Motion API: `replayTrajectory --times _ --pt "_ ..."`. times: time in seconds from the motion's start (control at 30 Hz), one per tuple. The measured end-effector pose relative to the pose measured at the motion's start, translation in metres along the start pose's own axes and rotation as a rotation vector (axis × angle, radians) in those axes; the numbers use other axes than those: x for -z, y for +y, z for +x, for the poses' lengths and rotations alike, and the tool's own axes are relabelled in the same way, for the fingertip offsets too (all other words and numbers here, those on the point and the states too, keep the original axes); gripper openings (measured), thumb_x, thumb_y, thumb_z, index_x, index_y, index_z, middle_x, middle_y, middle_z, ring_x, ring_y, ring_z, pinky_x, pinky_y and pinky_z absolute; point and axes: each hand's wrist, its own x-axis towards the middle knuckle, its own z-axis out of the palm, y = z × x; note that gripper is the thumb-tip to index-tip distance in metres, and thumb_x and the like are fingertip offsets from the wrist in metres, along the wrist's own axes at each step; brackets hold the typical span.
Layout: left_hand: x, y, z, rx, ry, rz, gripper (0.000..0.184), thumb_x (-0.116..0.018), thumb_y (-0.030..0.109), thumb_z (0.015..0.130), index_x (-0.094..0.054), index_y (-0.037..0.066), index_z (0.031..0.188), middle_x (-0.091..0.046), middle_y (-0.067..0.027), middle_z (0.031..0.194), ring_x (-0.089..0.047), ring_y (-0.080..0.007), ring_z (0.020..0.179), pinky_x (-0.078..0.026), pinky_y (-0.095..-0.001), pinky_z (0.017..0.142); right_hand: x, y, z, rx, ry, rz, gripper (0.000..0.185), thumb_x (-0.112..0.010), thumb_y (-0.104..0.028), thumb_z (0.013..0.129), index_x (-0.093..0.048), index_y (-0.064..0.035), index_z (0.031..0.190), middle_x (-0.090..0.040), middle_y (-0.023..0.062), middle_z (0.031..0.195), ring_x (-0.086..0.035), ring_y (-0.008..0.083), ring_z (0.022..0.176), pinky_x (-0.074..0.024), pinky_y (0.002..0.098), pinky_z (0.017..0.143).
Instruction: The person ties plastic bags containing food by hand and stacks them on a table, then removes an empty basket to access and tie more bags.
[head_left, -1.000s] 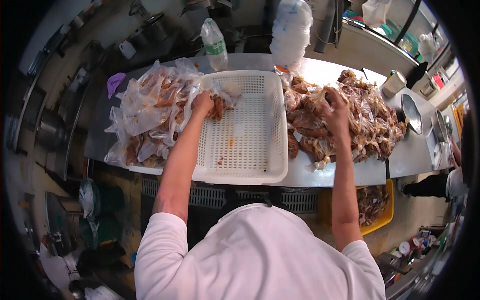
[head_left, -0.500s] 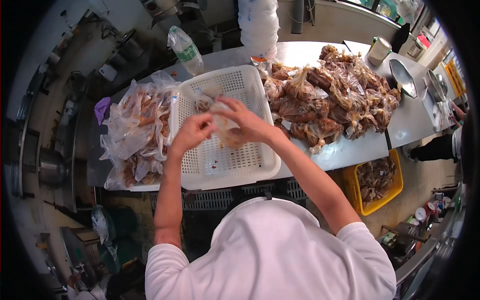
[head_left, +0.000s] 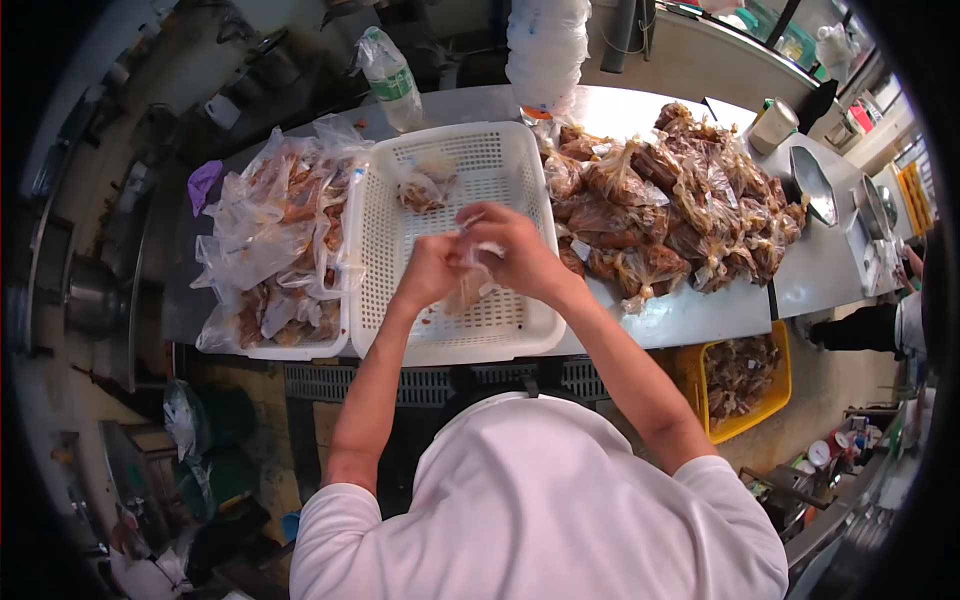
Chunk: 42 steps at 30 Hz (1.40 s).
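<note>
Over the white perforated basket (head_left: pixel 400 345), my left hand (head_left: pixel 435 272) and my right hand (head_left: pixel 513 252) are close together, fingers closed on the neck of a clear plastic bag (head_left: pixel 468 297). The bag hangs below them with a little brownish food inside, partly hidden by my fingers. Behind my hands, a knotted bag (head_left: pixel 428 188) of brown food lies in the basket. To the left, open bags of reddish-brown food (head_left: pixel 290 215) are heaped on a white tray (head_left: pixel 300 350). On the right is a big pile of tied bags of brown food (head_left: pixel 680 205).
A plastic bottle (head_left: pixel 390 85) and a tall stack of clear plastic containers (head_left: pixel 547 55) stand behind the basket. A metal scoop (head_left: pixel 812 185) and a white tub (head_left: pixel 773 127) are at the far right. Below the table sits a yellow crate (head_left: pixel 765 415) with bags. Another person (head_left: pixel 910 320) is at the right edge.
My hands have come together at the neck of the bag, which hangs lower between them. The knotted bag in the basket is now more plainly visible. The camera view has shifted slightly.
</note>
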Motion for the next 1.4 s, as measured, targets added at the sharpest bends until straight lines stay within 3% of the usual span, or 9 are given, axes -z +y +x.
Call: replayTrajectory --times 0.2,0.37,0.47,0.63,0.77,0.87,1.07,1.23,1.4 --pt "0.005 0.054 0.014 -0.045 0.207 -0.164 0.043 -0.077 -0.007 0.073 -0.037 0.004 0.065 -0.052 0.0005 0.065 -0.051 -0.0051 0.068 -0.044 -0.0244 0.059 -0.025 0.001 -0.044 -0.079 0.585 -0.075 0.097 -0.088 -0.024 0.072 -0.034 -0.0057 0.152 -0.041 0.0187 0.152 -0.040 0.0332 0.143 -0.0323 0.0442 0.117" --pt "-0.039 0.101 0.002 -0.330 0.034 -0.142 0.026 -0.077 -0.008 0.074 -0.053 0.002 0.074 -0.064 -0.0044 0.090 -0.061 -0.0103 0.080 -0.050 -0.0226 0.066 -0.072 0.042 -0.052 -0.224 0.749 0.181 0.074 -0.081 -0.036 0.085 -0.046 -0.0015 0.140 -0.055 0.0164 0.133 -0.052 0.0272 0.128 -0.0427 0.0387 0.107" --pt "-0.019 0.107 -0.001 -0.341 0.010 -0.369 0.049 -0.082 0.010 0.079 -0.060 0.004 0.123 -0.049 -0.0123 0.141 -0.057 -0.0202 0.120 -0.055 -0.0289 0.078 -0.063 0.057 -0.047 -0.336 0.711 0.821 0.057 -0.076 -0.034 0.091 -0.053 -0.0025 0.132 -0.061 0.0121 0.121 -0.058 0.0231 0.116 -0.0483 0.0344 0.100" --pt "-0.026 0.053 -0.007 -0.160 0.195 -0.055 0.093 -0.088 0.036 0.076 -0.037 0.007 0.149 -0.053 -0.0169 0.136 -0.057 -0.0284 0.120 -0.048 -0.0437 0.100 -0.041 0.033 -0.037 -0.444 0.588 0.770 0.020 -0.057 -0.025 0.105 -0.063 -0.0071 0.108 -0.064 0.0012 0.087 -0.061 0.0110 0.081 -0.0526 0.0286 0.071" --pt "-0.048 0.036 0.004 -0.170 0.292 -0.089 0.048 -0.077 0.023 0.088 -0.059 0.006 0.129 -0.065 -0.0107 0.111 -0.067 -0.0206 0.099 -0.055 -0.0369 0.084 -0.055 0.040 -0.028 0.003 0.385 -0.136 0.022 -0.053 -0.007 0.094 -0.064 -0.0018 0.112 -0.070 0.0176 0.084 -0.069 0.0324 0.080 -0.0523 0.0471 0.081" --pt "-0.047 0.024 0.014 0.428 0.416 -1.013 0.011 -0.053 0.013 0.100 -0.063 0.010 0.100 -0.062 -0.0039 0.078 -0.060 -0.0162 0.061 -0.053 -0.0314 0.063 -0.052 0.042 -0.037 -0.191 0.103 -0.287 0.024 -0.050 -0.006 0.088 -0.067 -0.0055 0.105 -0.070 0.0167 0.079 -0.068 0.0387 0.083 -0.0416 0.0559 0.100" --pt "0.002 0.008 0.035 0.425 0.377 -1.562 0.032 -0.060 0.041 0.101 -0.052 0.016 0.083 -0.041 0.0030 0.064 -0.028 -0.0074 0.045 -0.022 -0.0253 0.042 -0.055 0.020 -0.040 -0.345 -0.046 0.026 0.017 -0.051 -0.010 0.095 -0.065 -0.0077 0.102 -0.071 0.0130 0.076 -0.070 0.0311 0.078 -0.0478 0.0468 0.091" --pt "0.047 0.015 0.032 -0.138 0.667 -0.440 0.029 -0.072 0.039 0.094 -0.061 0.012 0.098 -0.055 0.0009 0.073 -0.047 -0.0086 0.057 -0.040 -0.0218 0.054 -0.048 0.029 -0.040 -0.579 -0.118 0.308 0.009 -0.058 -0.004 0.091 -0.064 -0.0021 0.097 -0.070 0.0190 0.083 -0.067 0.0381 0.080 -0.0505 0.0444 0.070" --pt "0.036 0.064 -0.006 -0.673 0.131 0.494 0.036 -0.077 0.016 0.086 -0.061 0.008 0.118 -0.067 -0.0065 0.092 -0.067 -0.0238 0.080 -0.053 -0.0337 0.078 -0.040 0.050 -0.039 -0.271 -0.051 -0.069 0.012 -0.063 -0.009 0.088 -0.065 -0.0023 0.098 -0.067 0.0229 0.082 -0.064 0.0420 0.082 -0.0493 0.0465 0.072"
